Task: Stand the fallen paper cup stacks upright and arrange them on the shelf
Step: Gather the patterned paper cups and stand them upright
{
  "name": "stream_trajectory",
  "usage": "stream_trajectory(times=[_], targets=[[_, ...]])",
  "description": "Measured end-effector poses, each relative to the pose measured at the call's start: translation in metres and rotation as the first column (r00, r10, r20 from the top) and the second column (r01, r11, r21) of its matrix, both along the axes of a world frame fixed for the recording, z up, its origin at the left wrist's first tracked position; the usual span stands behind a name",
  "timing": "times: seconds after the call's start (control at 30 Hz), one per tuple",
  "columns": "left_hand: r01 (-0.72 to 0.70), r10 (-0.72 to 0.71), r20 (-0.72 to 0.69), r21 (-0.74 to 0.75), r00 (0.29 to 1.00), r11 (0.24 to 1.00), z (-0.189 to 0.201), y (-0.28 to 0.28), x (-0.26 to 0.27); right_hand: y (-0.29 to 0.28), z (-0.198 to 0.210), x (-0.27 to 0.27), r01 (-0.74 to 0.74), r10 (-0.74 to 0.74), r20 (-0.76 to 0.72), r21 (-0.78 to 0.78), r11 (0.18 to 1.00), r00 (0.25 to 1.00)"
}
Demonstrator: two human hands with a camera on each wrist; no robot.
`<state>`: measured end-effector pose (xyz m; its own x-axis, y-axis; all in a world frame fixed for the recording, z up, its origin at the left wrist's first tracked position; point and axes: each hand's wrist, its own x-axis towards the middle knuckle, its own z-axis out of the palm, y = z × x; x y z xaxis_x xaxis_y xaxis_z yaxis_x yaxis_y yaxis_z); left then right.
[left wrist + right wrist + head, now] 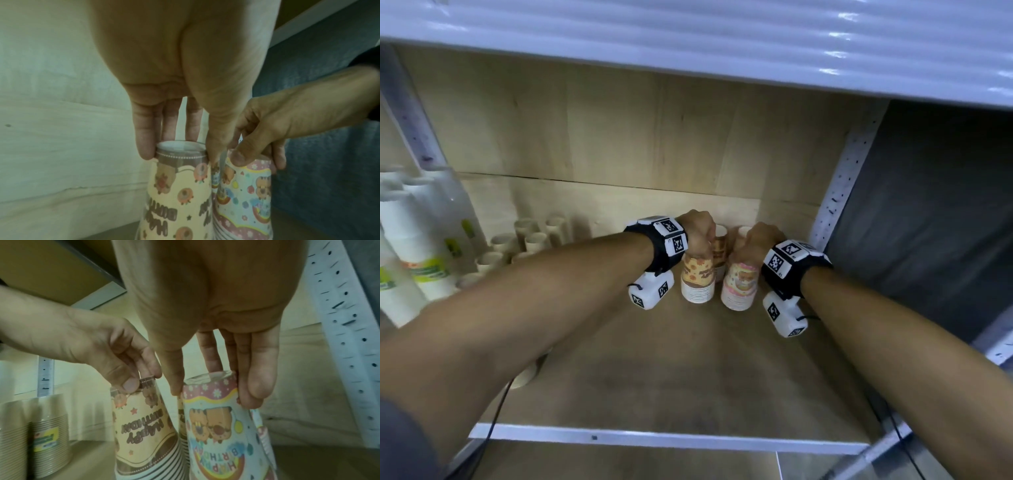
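Note:
Two printed paper cup stacks stand rim-down, side by side, at the back right of the wooden shelf point(688, 363). My left hand point(705, 240) pinches the top of the yellow-brown "Happy Birthday" stack point(698, 279) between thumb and fingers point(147, 152). My right hand point(751, 241) grips the top of the pink-blue stack point(739, 286) the same way, as the right wrist view shows with its fingers point(252, 394). Two more printed stacks point(719, 246) stand just behind them. The stacks' bases are cut off in both wrist views.
Plain beige cup stacks point(530, 240) and tall white wrapped stacks point(410, 246) fill the shelf's left side. A beige stack point(525, 375) lies partly hidden under my left forearm. A perforated white upright point(839, 192) bounds the right; the upper shelf point(688, 41) hangs low overhead.

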<state>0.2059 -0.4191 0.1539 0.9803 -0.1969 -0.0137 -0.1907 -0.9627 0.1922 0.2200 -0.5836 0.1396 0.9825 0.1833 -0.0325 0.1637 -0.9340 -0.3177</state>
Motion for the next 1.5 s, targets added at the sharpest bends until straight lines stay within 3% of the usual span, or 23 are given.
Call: stream_trajectory(times=[0.23,0.33,0.5,0.7,0.87,1.03,1.3,1.5], targets=[[-0.001,0.001,-0.002,-0.014,1.000,1.000,-0.010,-0.026,0.011,-0.020,-0.016,0.014,0.063,-0.066,0.016,0.125,0.990,0.998],[0.009,-0.010,-0.034,-0.023,0.999,1.000,-0.011,-0.031,0.014,-0.020,-0.023,0.029,0.128,-0.132,0.035,0.095,0.987,0.991],[0.028,-0.031,-0.060,-0.038,0.998,0.999,-0.013,-0.036,0.020,-0.022,-0.025,0.040,0.116,-0.115,-0.019,0.002,0.993,0.993],[0.036,-0.038,-0.067,-0.037,0.997,0.999,-0.018,-0.037,0.023,-0.023,-0.030,0.038,0.078,-0.087,0.070,0.122,0.989,0.994],[0.031,-0.033,-0.060,-0.026,0.998,0.999,-0.016,-0.038,0.021,-0.024,-0.025,0.030,0.034,-0.042,0.061,0.129,0.991,0.997],[0.041,-0.044,-0.084,-0.034,0.996,0.999,-0.016,-0.037,0.019,-0.024,-0.026,0.029,0.082,-0.089,0.043,0.146,0.986,0.995],[0.008,-0.011,-0.047,-0.060,0.999,0.998,0.000,-0.025,0.005,-0.021,-0.017,0.029,0.115,-0.125,0.062,0.144,0.983,0.990],[-0.043,0.043,-0.035,-0.018,0.998,0.999,0.032,0.006,-0.016,0.001,0.018,0.014,0.066,-0.074,0.074,0.097,0.993,0.995]])
